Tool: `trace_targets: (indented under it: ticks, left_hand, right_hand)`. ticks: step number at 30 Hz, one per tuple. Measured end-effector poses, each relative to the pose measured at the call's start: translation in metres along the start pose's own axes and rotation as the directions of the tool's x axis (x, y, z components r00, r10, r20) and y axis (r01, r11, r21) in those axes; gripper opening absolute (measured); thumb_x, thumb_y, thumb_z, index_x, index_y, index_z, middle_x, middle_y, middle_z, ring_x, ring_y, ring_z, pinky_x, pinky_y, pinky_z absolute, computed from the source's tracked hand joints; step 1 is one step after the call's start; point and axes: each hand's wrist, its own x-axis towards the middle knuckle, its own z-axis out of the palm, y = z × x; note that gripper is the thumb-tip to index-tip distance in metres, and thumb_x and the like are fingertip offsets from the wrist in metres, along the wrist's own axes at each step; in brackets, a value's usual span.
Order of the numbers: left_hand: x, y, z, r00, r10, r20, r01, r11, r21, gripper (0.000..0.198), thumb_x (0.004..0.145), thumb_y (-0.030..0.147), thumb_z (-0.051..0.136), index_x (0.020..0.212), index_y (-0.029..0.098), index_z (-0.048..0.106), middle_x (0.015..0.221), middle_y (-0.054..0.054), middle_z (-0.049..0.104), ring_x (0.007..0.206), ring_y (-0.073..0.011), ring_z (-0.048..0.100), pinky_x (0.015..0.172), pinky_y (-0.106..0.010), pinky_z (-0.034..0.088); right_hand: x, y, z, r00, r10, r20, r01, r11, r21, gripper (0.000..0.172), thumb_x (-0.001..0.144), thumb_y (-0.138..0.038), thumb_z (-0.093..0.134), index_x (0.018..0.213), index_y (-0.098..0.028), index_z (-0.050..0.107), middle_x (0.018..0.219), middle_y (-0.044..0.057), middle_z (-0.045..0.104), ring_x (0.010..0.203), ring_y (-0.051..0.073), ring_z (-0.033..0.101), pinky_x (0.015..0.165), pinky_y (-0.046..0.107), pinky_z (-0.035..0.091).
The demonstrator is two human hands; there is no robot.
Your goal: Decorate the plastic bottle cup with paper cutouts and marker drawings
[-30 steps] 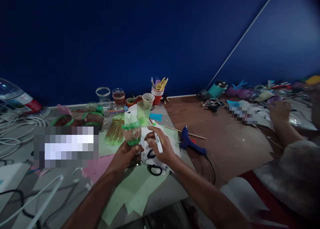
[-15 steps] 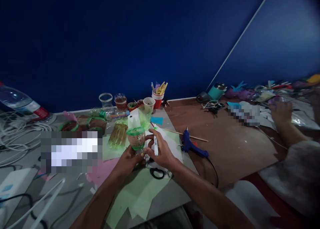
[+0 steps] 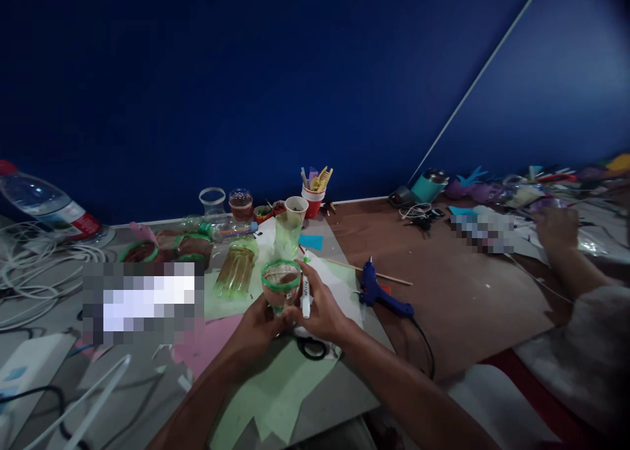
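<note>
Between my two hands is a small clear plastic cup [image 3: 281, 286] with a green rim and brownish-pink sides, tilted so its open top faces me. My left hand [image 3: 260, 322] grips it from the left and below. A white acrylic marker [image 3: 306, 298] with a green end is tucked in my right hand [image 3: 322, 309], whose fingers also touch the cup's right side. Under and behind my hands lie white and light green paper [image 3: 275, 384]. Black-handled scissors [image 3: 312, 348] rest just below my right hand. A green-tinted cut bottle piece [image 3: 236, 268] lies to the left of the cup.
A blue glue gun [image 3: 381, 289] with a cord and a wooden stick [image 3: 388, 276] lie to the right. Paper cups [image 3: 314, 201] holding tools stand by the wall. A large bottle [image 3: 54, 207] and white cables [image 3: 29, 266] are at left. Another person's hand [image 3: 558, 237] works at right.
The cup has tilted, so more of its inside shows. My right hand has closed in against its side, with the marker still held. The view has shifted slightly.
</note>
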Motion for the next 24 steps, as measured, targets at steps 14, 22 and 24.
trace_targets:
  ticks: [14, 22, 24]
  left_hand:
    - [0.000, -0.007, -0.016, 0.947, 0.314, -0.068, -0.301, 0.941, 0.154, 0.066, 0.070, 0.039, 0.073, 0.128, 0.023, 0.044, 0.135, -0.011, 0.051, 0.126, -0.0298, 0.044, 0.105, -0.041, 0.034]
    - [0.000, -0.008, -0.011, 0.951, 0.289, -0.110, -0.258, 0.938, 0.230, 0.064, 0.070, 0.036, 0.073, 0.126, 0.023, 0.044, 0.128, -0.011, 0.054, 0.120, -0.0295, 0.048, 0.101, -0.042, 0.037]
    - [0.000, -0.009, -0.012, 0.951, 0.280, -0.131, -0.247, 0.943, 0.222, 0.061, 0.070, 0.035, 0.073, 0.124, 0.023, 0.045, 0.126, -0.010, 0.056, 0.119, -0.0289, 0.049, 0.100, -0.042, 0.038]
  right_hand:
    - [-0.003, 0.006, 0.002, 0.994, -0.104, -0.028, 0.101, 0.990, -0.096, 0.080, 0.074, -0.035, 0.067, 0.140, -0.015, 0.025, 0.125, 0.017, 0.055, 0.111, 0.029, 0.057, 0.090, 0.039, 0.050]
    - [-0.005, 0.012, 0.007, 0.988, -0.150, -0.024, 0.139, 0.957, -0.254, 0.079, 0.071, -0.029, 0.062, 0.139, -0.012, 0.027, 0.126, 0.019, 0.055, 0.113, 0.032, 0.056, 0.093, 0.044, 0.048]
    - [-0.006, 0.012, 0.007, 0.985, -0.169, -0.022, 0.157, 0.951, -0.265, 0.078, 0.071, -0.029, 0.061, 0.139, -0.012, 0.026, 0.124, 0.019, 0.056, 0.109, 0.031, 0.058, 0.090, 0.044, 0.050]
